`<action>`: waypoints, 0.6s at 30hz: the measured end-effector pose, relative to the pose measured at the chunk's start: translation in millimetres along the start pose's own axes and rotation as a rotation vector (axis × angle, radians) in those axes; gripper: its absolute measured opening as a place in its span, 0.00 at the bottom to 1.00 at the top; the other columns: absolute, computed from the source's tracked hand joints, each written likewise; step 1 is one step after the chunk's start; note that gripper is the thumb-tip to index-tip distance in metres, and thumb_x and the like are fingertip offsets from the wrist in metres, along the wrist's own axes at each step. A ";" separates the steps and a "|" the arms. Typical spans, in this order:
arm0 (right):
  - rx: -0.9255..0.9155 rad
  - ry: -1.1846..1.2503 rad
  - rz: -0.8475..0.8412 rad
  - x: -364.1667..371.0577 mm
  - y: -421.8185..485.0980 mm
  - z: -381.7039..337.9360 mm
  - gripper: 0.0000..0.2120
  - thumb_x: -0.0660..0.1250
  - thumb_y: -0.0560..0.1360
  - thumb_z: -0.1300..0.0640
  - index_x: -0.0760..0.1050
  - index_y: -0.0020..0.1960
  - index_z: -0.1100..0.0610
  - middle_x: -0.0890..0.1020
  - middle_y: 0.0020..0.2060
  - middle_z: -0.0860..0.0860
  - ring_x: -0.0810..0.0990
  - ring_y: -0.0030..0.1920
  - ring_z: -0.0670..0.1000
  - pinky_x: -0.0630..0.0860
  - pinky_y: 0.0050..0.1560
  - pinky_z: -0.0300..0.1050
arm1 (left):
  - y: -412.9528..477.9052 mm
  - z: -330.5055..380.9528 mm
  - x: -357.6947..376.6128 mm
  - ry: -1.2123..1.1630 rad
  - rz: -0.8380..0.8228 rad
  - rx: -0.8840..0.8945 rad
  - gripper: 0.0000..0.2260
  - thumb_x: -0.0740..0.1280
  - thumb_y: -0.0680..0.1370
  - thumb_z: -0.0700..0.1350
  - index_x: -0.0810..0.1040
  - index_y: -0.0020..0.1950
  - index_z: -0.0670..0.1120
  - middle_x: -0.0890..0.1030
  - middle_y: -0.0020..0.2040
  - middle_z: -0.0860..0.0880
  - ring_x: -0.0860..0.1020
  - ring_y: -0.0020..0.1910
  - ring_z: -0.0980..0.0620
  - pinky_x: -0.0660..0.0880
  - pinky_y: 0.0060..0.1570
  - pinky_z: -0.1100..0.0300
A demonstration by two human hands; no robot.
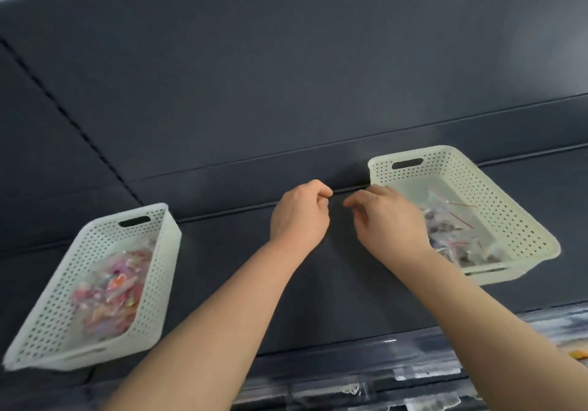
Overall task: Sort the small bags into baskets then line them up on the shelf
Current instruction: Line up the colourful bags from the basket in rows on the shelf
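Blurred small bags (109,289) in basket (47,318)

Left hand (299,216) and right hand (389,219) curled empty on dark shelf (254,108), flanked by two filled baskets (95,286) (458,207).

Two baskets moulded in pale perforated plastic, matt, left basket (57,308) and right basket (509,207), small bags (111,286) of clear glossy film, shelf (318,283) covered in dark matt sheet, smooth
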State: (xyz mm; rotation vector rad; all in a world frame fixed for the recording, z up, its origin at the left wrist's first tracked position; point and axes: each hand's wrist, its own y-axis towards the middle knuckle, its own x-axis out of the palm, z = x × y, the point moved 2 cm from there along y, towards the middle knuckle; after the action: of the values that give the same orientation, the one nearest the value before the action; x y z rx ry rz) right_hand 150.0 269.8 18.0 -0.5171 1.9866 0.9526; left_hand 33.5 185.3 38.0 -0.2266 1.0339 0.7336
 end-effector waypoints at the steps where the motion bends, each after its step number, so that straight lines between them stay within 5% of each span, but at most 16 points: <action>1: -0.047 0.020 -0.015 7.0 3.1 -11.9 0.09 0.66 0.73 0.60 0.82 0.49 0.50 0.81 0.42 0.48 0.79 0.47 0.54 0.68 0.32 0.42 | -6.4 -12.7 -9.0 0.013 0.029 -0.040 0.11 0.60 0.82 0.44 0.78 0.59 0.54 0.82 0.54 0.57 0.79 0.52 0.53 0.78 0.47 0.54; 11: -0.368 0.199 -0.318 66.3 -15.6 -141.1 0.12 0.59 0.79 0.56 0.78 0.55 0.46 0.80 0.50 0.44 0.78 0.51 0.50 0.75 0.43 0.44 | -107.3 -147.9 -106.2 0.175 0.283 -0.496 0.10 0.63 0.80 0.43 0.80 0.58 0.52 0.83 0.54 0.55 0.80 0.54 0.51 0.75 0.48 0.57; 18: -0.362 0.307 -0.448 93.5 -35.6 -223.1 0.10 0.59 0.79 0.48 0.77 0.55 0.47 0.79 0.50 0.45 0.77 0.50 0.50 0.71 0.42 0.43 | -153.7 -221.6 -159.7 0.340 0.332 -0.631 0.12 0.64 0.79 0.45 0.80 0.61 0.50 0.79 0.59 0.47 0.72 0.60 0.44 0.75 0.52 0.49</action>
State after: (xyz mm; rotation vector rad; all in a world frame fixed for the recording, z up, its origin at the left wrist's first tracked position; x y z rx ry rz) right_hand 5.9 72.9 2.5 -1.3170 1.8400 0.9866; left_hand -69.7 -110.7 34.2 -0.7559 1.1480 1.3510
